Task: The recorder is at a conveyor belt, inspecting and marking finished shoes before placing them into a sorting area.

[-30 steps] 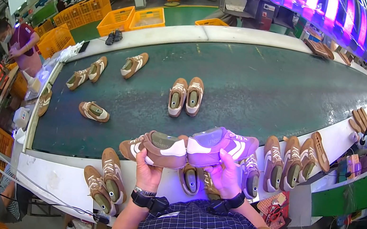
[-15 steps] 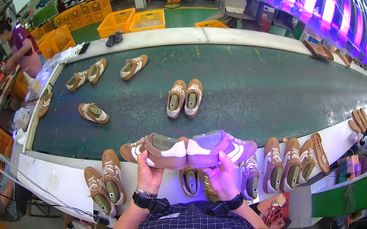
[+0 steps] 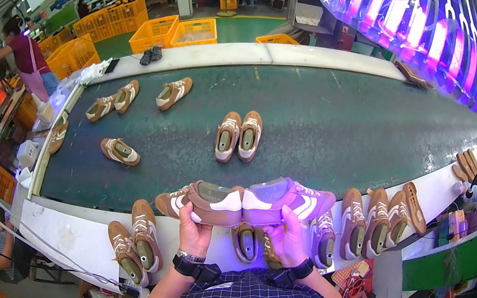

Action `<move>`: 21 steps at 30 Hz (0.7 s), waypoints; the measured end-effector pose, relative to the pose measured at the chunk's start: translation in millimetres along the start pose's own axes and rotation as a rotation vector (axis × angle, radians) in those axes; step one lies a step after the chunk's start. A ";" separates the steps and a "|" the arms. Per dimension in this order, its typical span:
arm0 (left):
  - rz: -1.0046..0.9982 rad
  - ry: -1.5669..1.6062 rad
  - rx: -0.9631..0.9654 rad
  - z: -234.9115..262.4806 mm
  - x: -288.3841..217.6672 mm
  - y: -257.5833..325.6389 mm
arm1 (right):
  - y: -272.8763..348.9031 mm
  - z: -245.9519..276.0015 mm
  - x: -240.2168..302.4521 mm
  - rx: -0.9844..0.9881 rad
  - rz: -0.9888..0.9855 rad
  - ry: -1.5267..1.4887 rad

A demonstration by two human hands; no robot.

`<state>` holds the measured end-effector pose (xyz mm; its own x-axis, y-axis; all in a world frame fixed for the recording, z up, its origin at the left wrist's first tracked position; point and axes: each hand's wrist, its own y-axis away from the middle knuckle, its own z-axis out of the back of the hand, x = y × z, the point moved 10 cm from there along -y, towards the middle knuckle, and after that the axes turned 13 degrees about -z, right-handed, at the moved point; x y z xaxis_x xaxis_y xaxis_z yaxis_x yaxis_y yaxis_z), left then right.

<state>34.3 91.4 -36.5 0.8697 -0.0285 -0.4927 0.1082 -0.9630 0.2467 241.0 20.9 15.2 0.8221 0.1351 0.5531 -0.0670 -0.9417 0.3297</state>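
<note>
My left hand (image 3: 194, 232) is closed on a brown sneaker (image 3: 207, 206) with white side stripes, its toe pointing left. In my right hand (image 3: 288, 239) is a matching sneaker (image 3: 279, 204), tinted purple by the light, with its toe to the right. The two shoes are held heel to heel over the white ledge, their sides toward me. Below them, partly hidden by my right hand, more sneakers (image 3: 245, 242) stand on the ledge. A brown pair (image 3: 144, 234) rests to the left of my left hand.
Beyond the ledge lies a green conveyor belt (image 3: 327, 138) carrying a sneaker pair (image 3: 238, 136) and several others at left. More sneakers (image 3: 376, 224) and loose soles (image 3: 414, 207) line the right ledge. A purple-lit lamp cover (image 3: 413, 33) hangs upper right. A co-worker (image 3: 28, 56) stands far left.
The view has tilted slightly, so the belt and shoes sit a little lower. Both hands keep their hold on the sneakers. The co-worker at far left has straightened and stretched an arm out.
</note>
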 end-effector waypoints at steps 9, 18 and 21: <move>0.013 0.000 -0.017 -3.7 3.6 0.8 | -2.3 -2.3 1.8 -0.021 0.005 -0.013; 0.017 0.000 -0.018 2.8 5.2 0.5 | 0.0 1.8 -1.6 -0.018 -0.001 -0.006; 0.005 -0.026 -0.031 4.6 3.5 0.0 | 0.6 2.3 -0.7 -0.019 -0.003 0.014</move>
<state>35.0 90.0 -42.1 0.8573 -0.0404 -0.5133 0.1195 -0.9541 0.2748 241.7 19.5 13.3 0.8143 0.1425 0.5626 -0.0754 -0.9352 0.3461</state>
